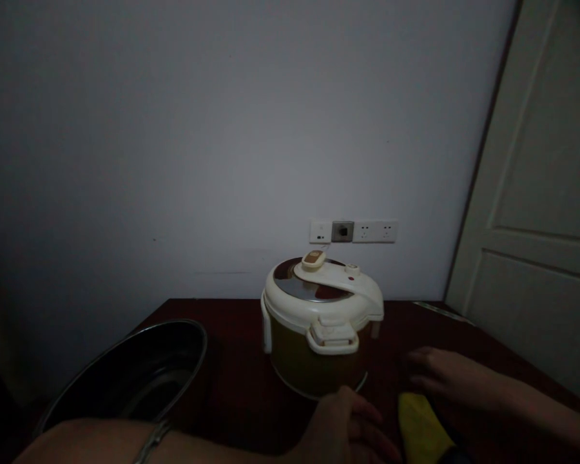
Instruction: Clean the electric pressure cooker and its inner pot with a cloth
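Yellow cloth (420,425): on the table, to the right of the pressure cooker and nearer the viewer; its lower end runs up to a dark object (455,455) too cut off to identify.
Left hand (343,425): directly in front of the cooker, a little to its right, fingers loosely curled towards the cloth; cannot tell whether they pinch anything.
Right hand (435,367): right of the cooker, just beyond the cloth's upper end, fingers bent down; their tips are too dark to tell whether they grip or touch it.
Bracelet (151,443): on the left forearm, in front of the cooker and to its left.
Electric pressure cooker (290,316): upright, white lid on, side handle facing the viewer.
Dark basin (174,341): left of the cooker, well apart from it, open top, partly hidden by the left arm.
Reddish-brown table (241,361): beneath the cooker.
Wall sockets (374,231): behind and above the cooker.
Panelled door (541,193): far right of the cooker.
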A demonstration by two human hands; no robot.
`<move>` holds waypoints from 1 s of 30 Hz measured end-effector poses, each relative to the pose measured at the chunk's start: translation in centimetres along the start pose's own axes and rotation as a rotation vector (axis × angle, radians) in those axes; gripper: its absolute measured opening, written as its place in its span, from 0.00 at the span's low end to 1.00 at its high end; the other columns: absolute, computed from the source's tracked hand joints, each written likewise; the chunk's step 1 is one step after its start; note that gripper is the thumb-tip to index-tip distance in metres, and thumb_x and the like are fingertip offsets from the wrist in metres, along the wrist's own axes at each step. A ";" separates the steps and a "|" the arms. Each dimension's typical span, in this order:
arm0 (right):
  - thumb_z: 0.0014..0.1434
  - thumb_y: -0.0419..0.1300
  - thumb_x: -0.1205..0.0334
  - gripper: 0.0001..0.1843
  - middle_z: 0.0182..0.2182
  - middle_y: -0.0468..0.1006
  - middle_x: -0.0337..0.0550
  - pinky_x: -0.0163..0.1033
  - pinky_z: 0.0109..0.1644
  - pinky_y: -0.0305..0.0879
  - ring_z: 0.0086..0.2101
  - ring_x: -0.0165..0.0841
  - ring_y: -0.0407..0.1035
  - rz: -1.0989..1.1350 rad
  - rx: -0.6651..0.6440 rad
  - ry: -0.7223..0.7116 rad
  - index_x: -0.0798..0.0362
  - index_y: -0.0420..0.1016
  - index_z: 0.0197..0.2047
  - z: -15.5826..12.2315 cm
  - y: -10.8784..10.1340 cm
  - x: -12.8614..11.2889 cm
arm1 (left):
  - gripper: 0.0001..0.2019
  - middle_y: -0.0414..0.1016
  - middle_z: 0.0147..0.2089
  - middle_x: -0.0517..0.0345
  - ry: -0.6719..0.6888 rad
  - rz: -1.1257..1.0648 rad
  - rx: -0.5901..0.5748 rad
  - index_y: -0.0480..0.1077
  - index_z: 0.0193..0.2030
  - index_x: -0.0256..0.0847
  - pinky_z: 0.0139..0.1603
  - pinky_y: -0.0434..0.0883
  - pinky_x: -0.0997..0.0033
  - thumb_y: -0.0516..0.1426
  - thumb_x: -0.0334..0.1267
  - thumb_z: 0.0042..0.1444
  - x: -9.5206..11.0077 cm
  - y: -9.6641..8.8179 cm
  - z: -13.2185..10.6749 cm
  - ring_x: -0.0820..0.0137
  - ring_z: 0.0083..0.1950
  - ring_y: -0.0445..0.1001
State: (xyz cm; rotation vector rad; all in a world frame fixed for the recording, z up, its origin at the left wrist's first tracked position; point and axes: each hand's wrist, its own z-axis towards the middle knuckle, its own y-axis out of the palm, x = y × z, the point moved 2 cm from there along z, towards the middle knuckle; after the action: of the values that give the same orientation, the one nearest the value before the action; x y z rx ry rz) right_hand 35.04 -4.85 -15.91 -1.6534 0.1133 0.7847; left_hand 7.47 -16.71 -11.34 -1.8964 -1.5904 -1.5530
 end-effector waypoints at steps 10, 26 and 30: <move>0.57 0.52 0.41 0.41 0.66 0.49 0.49 0.48 0.67 0.41 0.64 0.42 0.44 -0.104 -0.001 -0.016 0.55 0.50 0.67 -6.4 10.0 -0.6 | 0.06 0.64 0.32 0.57 0.505 -0.365 0.068 0.59 0.36 0.39 0.23 0.62 0.73 0.49 0.35 0.50 8.8 6.6 -4.4 0.72 0.26 0.67; 0.60 0.50 0.51 0.29 0.55 0.69 0.56 0.50 0.59 0.61 0.53 0.42 0.67 0.242 0.661 -0.046 0.59 0.63 0.60 -4.3 12.4 -1.8 | 0.06 0.65 0.30 0.61 1.429 0.098 1.052 0.63 0.30 0.40 0.29 0.67 0.73 0.51 0.34 0.42 16.1 -10.9 -4.4 0.72 0.31 0.69; 0.60 0.53 0.54 0.29 0.60 0.63 0.53 0.51 0.62 0.57 0.58 0.41 0.61 0.323 0.925 -0.228 0.54 0.58 0.63 -1.8 10.4 -6.6 | 0.08 0.71 0.37 0.54 1.264 0.549 1.166 0.67 0.35 0.40 0.47 0.68 0.63 0.51 0.37 0.48 14.8 -14.2 -1.0 0.66 0.42 0.71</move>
State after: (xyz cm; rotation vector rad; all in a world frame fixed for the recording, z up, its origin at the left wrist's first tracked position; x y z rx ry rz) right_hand 25.74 -11.38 -20.99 -0.6697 0.5098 0.9598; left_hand -6.81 -3.31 -5.21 -0.3891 -0.8282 -0.8125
